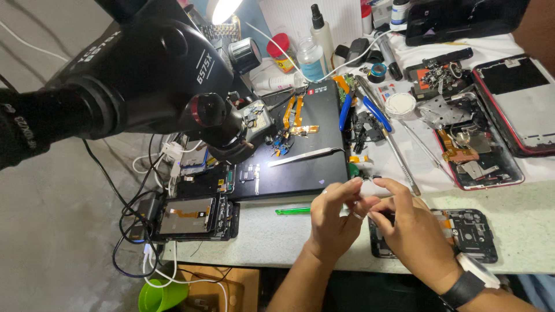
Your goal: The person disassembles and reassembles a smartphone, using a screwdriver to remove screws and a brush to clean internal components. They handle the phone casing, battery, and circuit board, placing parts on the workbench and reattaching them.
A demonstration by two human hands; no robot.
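On the tabletop (520,199), a work mat (300,167) lies behind the two hands (370,222), with tweezers (303,156) resting on it. A microscope (156,75) stands over the mat's left side. An opened phone (468,231) lies under and right of the hands; another (196,216) lies well to their left. Bottles (315,49) stand behind the mat, and pliers (361,107) lie at its right edge.
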